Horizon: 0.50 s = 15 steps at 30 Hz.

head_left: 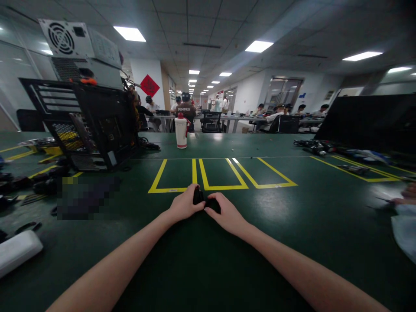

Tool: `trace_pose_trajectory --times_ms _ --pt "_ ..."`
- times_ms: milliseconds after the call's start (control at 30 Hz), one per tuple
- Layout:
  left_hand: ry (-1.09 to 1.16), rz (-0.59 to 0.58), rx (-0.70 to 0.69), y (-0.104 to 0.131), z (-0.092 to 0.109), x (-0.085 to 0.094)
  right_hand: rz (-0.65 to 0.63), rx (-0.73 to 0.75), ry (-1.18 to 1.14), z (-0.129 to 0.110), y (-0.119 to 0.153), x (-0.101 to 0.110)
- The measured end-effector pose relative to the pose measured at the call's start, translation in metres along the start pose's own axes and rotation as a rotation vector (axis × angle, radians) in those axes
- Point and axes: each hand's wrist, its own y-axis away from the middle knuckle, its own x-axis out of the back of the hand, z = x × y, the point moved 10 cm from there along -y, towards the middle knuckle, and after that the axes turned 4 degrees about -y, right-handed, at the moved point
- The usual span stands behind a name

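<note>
Close in front of me, over the green table (292, 216), both of my hands meet near the front of the yellow tape frames. My left hand (183, 203) has its thumb and fingers closed around a small black object (197, 196). Between the curved fingers and thumb of my right hand (229, 215) there is a black piece (213, 205). The thumbs nearly touch. Whether the two black parts belong to one thing I cannot tell, and the dark surface behind them blurs their outlines.
A black computer case (107, 125) with power supply units (94, 43) on top stands at the left. Farther back is a white bottle (181, 132) with a red lid. Cables (313, 147) and a large black panel (373, 125) are at the right, near another person's hand (407, 193).
</note>
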Motion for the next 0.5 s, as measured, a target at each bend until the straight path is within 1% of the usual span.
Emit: trace_pose_trajectory --times_ms 133,200,267,333,400,433,467,500 --pt "0.033 0.002 0.007 0.004 0.0 0.002 -0.012 0.019 0.009 -0.004 0.006 0.0" --pt "0.066 -0.012 -0.005 0.013 0.003 0.004 -0.014 0.01 0.011 -0.006 0.014 0.002" --pt "0.1 -0.029 -0.026 0.027 0.007 0.008 -0.012 -0.013 0.021 -0.011 0.026 0.004" --pt "0.139 -0.062 -0.046 0.049 0.011 0.011 -0.024 -0.039 0.035 -0.02 0.044 0.003" --pt "0.182 -0.11 -0.06 0.078 0.014 0.012 -0.07 -0.034 0.041 -0.037 0.065 -0.006" --pt "0.197 -0.134 -0.063 0.095 0.014 0.013 -0.097 -0.005 0.038 -0.048 0.077 -0.012" --pt "0.202 -0.162 -0.057 0.114 0.013 0.013 -0.154 0.057 0.012 -0.064 0.09 -0.022" --pt "0.196 -0.169 -0.038 0.134 0.01 0.015 -0.263 0.155 -0.026 -0.083 0.105 -0.037"
